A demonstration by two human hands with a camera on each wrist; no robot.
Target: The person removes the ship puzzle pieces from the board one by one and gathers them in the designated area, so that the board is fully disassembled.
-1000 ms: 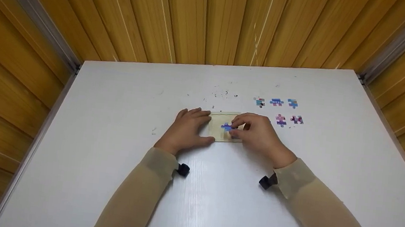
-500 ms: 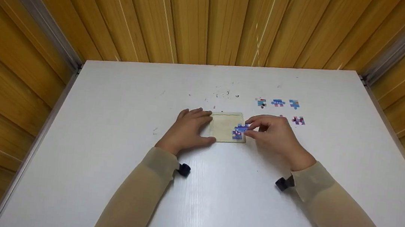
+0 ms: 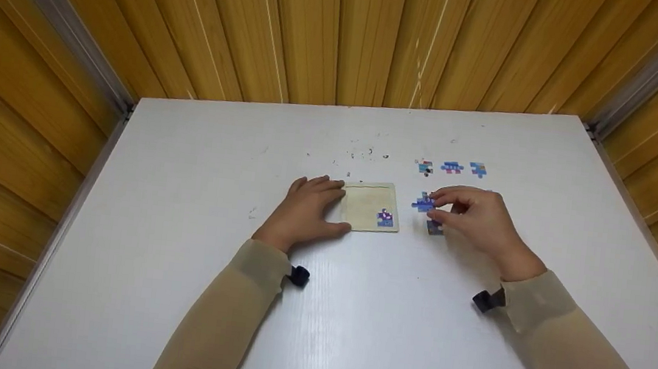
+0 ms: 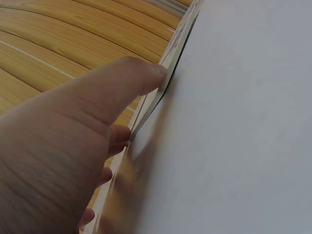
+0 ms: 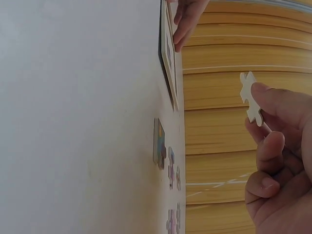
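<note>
In the head view my left hand [image 3: 306,211] rests against the left side of a small pale wooden puzzle tray [image 3: 360,206]. Its thumb touches the near left corner, and its fingers lie spread by the far left corner. One purple-and-blue puzzle piece [image 3: 385,218] sits in the tray's near right corner. To the right of the tray, my right hand [image 3: 475,218] pinches a blue puzzle piece [image 3: 423,203] between thumb and fingers, held above the table. The right wrist view shows the pale back of this held piece [image 5: 251,99]. Another dark blue piece [image 3: 434,227] lies below the right hand.
Three loose puzzle pieces lie in a row at the back right, the middle one blue and pink [image 3: 452,167]. The right hand hides part of the table beyond it. Small dark marks dot the white tabletop [image 3: 315,317]. Yellow wooden panels [image 3: 308,35] stand behind and at the sides.
My right hand has moved right, carrying the blue puzzle piece from over the tray to beside it. The piece in the tray's corner is now uncovered. My left hand stays put.
</note>
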